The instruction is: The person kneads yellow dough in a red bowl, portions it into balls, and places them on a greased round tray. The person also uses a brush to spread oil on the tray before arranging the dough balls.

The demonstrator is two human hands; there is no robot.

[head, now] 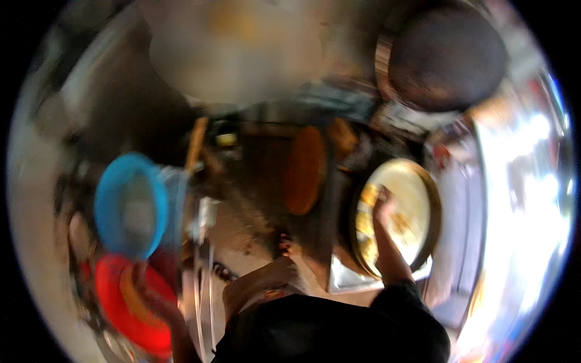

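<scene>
My right hand (385, 206) reaches into a wide round pan (434, 204) with a pale inside and a dark rim. Yellow pieces of food (364, 222) line the pan's left side, by my fingers, and brownish bits (401, 224) lie near its middle. Blur hides whether the fingers hold anything. My left hand (152, 297) is over a red plastic basin (106, 281), at the edge of an orange-brown rounded thing (129, 299) in it. Whether that hand grips this thing or only touches it, I cannot tell.
A blue plastic tub (103, 204) stands just beyond the red basin. A brown round disc (305, 172) sits between the two sides. Far right is a large dark round pan or lid (447, 61). A wooden stick (196, 143) rises near the tub. Strong light glares at right.
</scene>
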